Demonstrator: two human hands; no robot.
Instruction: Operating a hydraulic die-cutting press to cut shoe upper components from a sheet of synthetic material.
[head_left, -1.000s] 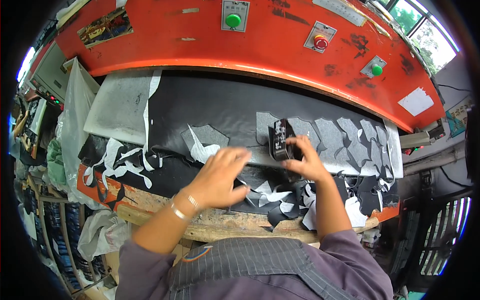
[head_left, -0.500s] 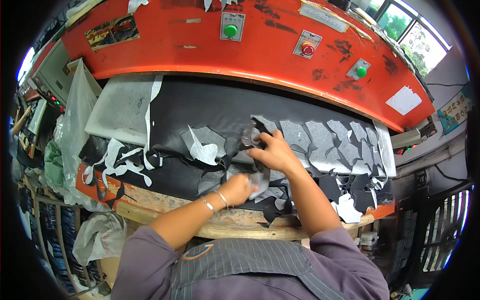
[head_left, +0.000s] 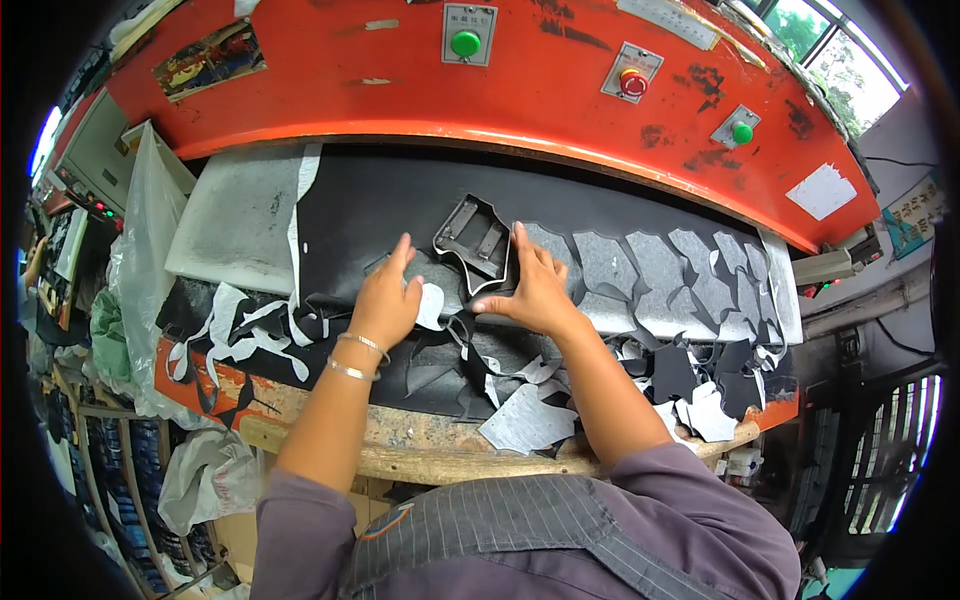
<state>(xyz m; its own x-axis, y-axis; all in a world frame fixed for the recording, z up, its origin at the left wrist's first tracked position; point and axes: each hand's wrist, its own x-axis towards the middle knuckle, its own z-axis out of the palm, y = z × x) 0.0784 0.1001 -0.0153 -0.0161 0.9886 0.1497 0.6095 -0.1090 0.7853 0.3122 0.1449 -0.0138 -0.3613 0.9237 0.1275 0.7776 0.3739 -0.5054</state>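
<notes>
A metal cutting die (head_left: 441, 238), an open frame with crossbars, rests on the black sheet material (head_left: 390, 190). My right hand (head_left: 535, 290) holds its right side, thumb at the lower end and fingers along the edge. To the left, my left hand (head_left: 388, 305) hovers with fingers stretched out and thumb apart, holding nothing. Beside its thumb lies a white scrap (head_left: 430, 307). Right of the die runs a row of grey cut-out shapes (head_left: 605, 265). A pale cut piece (head_left: 528, 420) lies by the wooden front edge.
A red machine beam (head_left: 560, 110) with green buttons and a red knob spans the back. Black and white offcuts (head_left: 240, 330) lie at the left, and more offcuts (head_left: 715, 375) at the right. A clear plastic bag (head_left: 150, 240) hangs at the far left.
The die has moved left and back onto the black sheet, with my right hand at its side. My left hand has let go of a pale piece near the front and moved up and left.
</notes>
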